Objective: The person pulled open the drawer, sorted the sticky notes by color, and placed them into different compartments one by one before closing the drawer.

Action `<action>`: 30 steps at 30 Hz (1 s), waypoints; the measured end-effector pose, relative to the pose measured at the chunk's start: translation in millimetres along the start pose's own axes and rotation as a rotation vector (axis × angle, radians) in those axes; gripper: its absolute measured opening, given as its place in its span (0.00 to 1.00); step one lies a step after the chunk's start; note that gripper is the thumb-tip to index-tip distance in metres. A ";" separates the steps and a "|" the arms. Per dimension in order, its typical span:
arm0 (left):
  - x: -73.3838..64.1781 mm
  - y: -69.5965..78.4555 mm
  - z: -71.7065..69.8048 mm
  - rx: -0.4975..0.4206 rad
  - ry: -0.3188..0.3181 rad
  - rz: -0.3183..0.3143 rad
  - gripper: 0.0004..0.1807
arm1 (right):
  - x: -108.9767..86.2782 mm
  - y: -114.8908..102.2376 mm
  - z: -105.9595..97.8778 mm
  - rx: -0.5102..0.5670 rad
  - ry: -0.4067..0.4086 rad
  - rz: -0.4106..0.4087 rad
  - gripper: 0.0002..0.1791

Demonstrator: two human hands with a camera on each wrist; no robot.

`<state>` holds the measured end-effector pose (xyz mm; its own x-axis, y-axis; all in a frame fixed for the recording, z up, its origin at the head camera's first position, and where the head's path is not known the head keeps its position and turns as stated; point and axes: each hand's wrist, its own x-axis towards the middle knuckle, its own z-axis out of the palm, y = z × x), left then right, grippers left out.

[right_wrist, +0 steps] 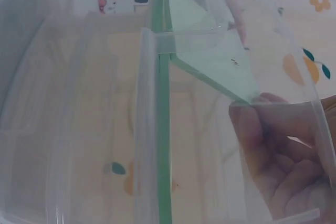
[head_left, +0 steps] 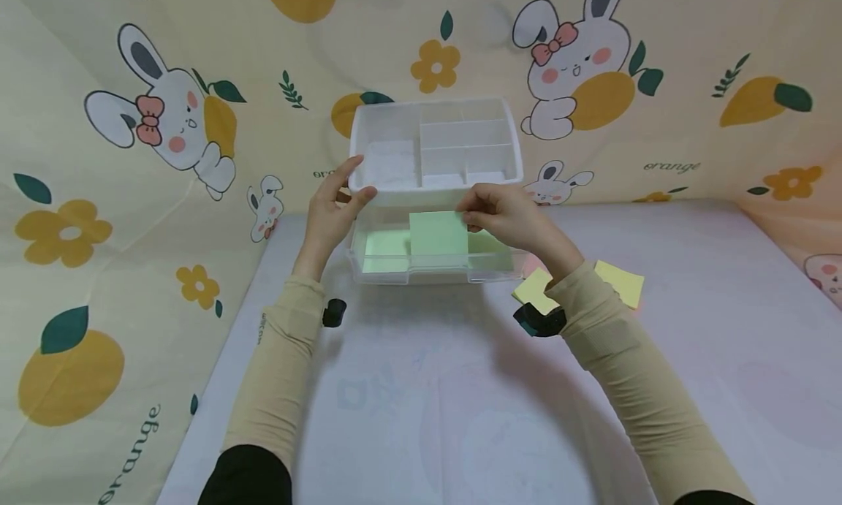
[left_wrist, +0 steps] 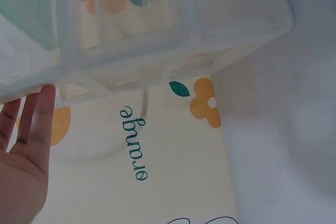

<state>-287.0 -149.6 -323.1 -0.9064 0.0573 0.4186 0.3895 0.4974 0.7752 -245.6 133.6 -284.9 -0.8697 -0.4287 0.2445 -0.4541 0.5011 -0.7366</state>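
Note:
A clear plastic storage box stands near the back of the table, its white divided tray tilted up behind the open lower compartment. My left hand grips the tray's left side at its lower corner; in the left wrist view, the left fingers lie against a translucent edge. Between thumb and fingers, my right hand pinches a light green sticky note pad by its upper right corner, above the lower compartment. More light green pads sit inside that compartment. Seen through clear plastic, the pinched pad appears slanted.
Yellow sticky notes lie on the table right of the box, partly behind the right forearm, with some pink beside them. A cloth with printed rabbits and oranges hangs behind. The white tabletop stretches in front of the box.

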 end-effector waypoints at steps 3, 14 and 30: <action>-0.7 0.1 -0.4 0.001 0.004 0.005 0.38 | 2.2 0.5 0.9 -0.051 -0.017 0.006 0.05; -1.2 -0.6 0.2 -0.010 0.006 0.014 0.36 | 2.7 -2.4 3.4 -0.270 0.001 -0.053 0.07; -0.8 -1.1 0.0 -0.021 0.013 0.022 0.38 | 1.4 -4.8 4.8 -0.361 0.016 -0.094 0.09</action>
<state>-286.7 -150.2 -324.2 -0.8956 0.0569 0.4412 0.4124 0.4780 0.7755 -243.7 127.0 -284.0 -0.8227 -0.4750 0.3123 -0.5684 0.6942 -0.4416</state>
